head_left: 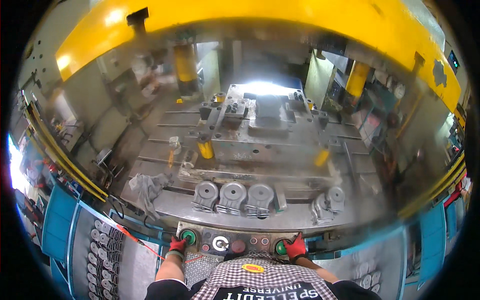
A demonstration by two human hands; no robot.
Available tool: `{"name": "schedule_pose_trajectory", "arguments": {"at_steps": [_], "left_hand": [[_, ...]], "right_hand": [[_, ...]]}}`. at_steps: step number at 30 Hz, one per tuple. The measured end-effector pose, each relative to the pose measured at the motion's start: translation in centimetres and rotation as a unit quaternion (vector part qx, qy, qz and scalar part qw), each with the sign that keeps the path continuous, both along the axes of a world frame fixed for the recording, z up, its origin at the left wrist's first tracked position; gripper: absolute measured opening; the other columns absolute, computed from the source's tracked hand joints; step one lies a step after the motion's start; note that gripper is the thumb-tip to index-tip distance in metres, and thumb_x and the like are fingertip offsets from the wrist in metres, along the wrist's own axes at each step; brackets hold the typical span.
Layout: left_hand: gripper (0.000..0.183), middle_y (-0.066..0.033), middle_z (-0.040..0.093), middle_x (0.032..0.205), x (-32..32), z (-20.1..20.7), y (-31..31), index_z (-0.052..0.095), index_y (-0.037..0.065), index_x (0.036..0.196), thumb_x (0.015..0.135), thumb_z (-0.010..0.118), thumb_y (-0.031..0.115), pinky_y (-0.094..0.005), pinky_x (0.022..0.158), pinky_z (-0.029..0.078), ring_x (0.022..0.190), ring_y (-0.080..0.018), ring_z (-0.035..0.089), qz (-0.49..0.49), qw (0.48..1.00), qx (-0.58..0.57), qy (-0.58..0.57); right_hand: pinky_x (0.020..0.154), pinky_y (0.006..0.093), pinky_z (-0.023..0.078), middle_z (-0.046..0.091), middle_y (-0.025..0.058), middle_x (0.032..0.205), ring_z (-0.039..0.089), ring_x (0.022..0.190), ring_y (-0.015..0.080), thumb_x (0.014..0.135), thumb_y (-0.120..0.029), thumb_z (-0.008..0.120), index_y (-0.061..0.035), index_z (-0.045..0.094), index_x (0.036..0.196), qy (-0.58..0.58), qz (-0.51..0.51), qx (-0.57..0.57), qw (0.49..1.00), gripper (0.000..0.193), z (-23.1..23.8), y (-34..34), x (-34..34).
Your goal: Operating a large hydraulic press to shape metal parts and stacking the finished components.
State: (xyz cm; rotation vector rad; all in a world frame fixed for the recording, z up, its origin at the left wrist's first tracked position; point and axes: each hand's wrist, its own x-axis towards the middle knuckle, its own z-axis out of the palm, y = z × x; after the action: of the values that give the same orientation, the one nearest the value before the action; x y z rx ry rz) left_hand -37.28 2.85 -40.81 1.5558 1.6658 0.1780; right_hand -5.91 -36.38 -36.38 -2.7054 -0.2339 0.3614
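Observation:
My left hand (pixel 178 244), in a red glove, is at the left end of a control panel (pixel 210 233). Its fingers are closed at the rim of a green push button (pixel 188 236). At the panel's right end, my right hand (pixel 296 246), also in a red glove, has its thumb side against a second green push button (pixel 282 247), fingers bent round the housing. Between them sit a white round switch (pixel 220 243), a dark red knob (pixel 238 245) and small buttons. Beyond the panel, three grey metal parts (pixel 232 197) stand in a row on the press bed's front ledge.
More metal parts (pixel 330 204) lie at the ledge's right, a grey cloth (pixel 149 190) at its left. A steel die (pixel 270 120) sits under the yellow press frame (pixel 280 12). Several parts (pixel 102 255) are stacked in the left bin. An orange-red cord (pixel 145 245) runs beside my left arm.

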Motion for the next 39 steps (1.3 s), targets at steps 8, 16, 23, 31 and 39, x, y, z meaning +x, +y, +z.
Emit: {"name": "schedule_pose_trajectory", "arguments": {"at_steps": [8,16,23,31,39], "left_hand": [[0.099,-0.0261,0.040,0.125,-0.7,-2.4,1.1,0.024,0.003,0.133,0.058,0.074,0.044,-0.0393,0.095,0.036,0.115,-0.0369,0.041,-0.013,1.000,0.003,0.012],[0.099,-0.0250,0.040,0.125,0.2,-1.1,0.5,0.022,0.002,0.133,0.059,0.072,0.046,-0.0390,0.096,0.035,0.117,-0.0362,0.039,-0.038,0.998,-0.001,0.044],[0.099,-0.0236,0.041,0.125,0.4,-4.2,2.0,0.024,0.003,0.133,0.058,0.072,0.047,-0.0391,0.095,0.035,0.115,-0.0364,0.041,-0.041,0.999,-0.008,-0.003],[0.053,-0.0236,0.046,0.117,7.5,9.7,3.7,0.046,0.001,0.115,0.074,0.058,0.032,-0.0448,0.088,0.038,0.102,-0.0421,0.047,-0.023,0.976,0.214,-0.043],[0.062,-0.0186,0.042,0.125,35.0,37.0,0.8,0.040,0.006,0.125,0.076,0.058,0.041,-0.0378,0.095,0.034,0.116,-0.0314,0.040,-0.335,0.755,0.499,-0.263]], "right_hand": [[0.081,0.0383,0.043,0.054,0.0215,0.105,0.053,0.096,0.0316,0.061,-0.057,0.064,0.0052,0.023,0.130,-0.015,0.008,-0.017,1.000,0.101,0.0,0.3,-0.1],[0.081,0.0387,0.043,0.053,0.0216,0.106,0.052,0.097,0.0319,0.061,-0.057,0.064,0.0051,0.023,0.130,-0.033,0.006,-0.012,0.999,0.101,-1.9,-0.6,0.3],[0.080,0.0397,0.043,0.052,0.0243,0.107,0.052,0.096,0.0350,0.063,-0.053,0.064,0.0068,0.023,0.130,-0.013,-0.012,-0.027,0.999,0.098,0.1,-0.5,0.0],[0.090,0.0382,0.038,0.046,0.0276,0.116,0.046,0.108,0.0368,0.067,-0.054,0.061,0.0084,0.022,0.130,0.051,-0.025,0.043,0.997,0.096,0.7,-1.2,0.8],[0.088,0.0348,0.039,0.050,0.0245,0.112,0.049,0.105,0.0340,0.081,-0.039,0.053,0.0041,0.035,0.125,0.080,-0.041,0.271,0.958,0.064,0.6,-1.5,-0.1]]}}
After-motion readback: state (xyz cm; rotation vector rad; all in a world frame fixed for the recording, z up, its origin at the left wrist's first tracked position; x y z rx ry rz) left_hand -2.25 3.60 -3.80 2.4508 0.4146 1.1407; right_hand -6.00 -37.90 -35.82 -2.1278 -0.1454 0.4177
